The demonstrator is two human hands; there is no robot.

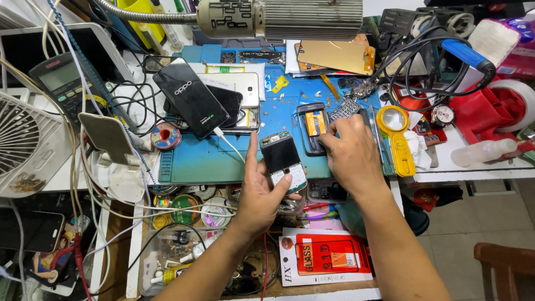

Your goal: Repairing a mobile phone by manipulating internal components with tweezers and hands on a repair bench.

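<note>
The left hand (262, 195) is grasping a small phone front panel (284, 161); the right hand (351, 153) is pressing curled fingers onto an opened phone body (313, 127) on the blue worktop mat (200, 161).

The left hand (257, 195) holds a small phone part (284, 161) with a black screen and a pale, whitish lower section, while the right hand (350, 153) rests by a black phone body (312, 127) with an orange patch inside. Both lie over a blue work mat (212, 161). Nearby are a glossy black smartphone (190, 97), a yellow magnifier (397, 134), a red tape dispenser (490, 106) and a red-and-white package (326, 259).
</note>
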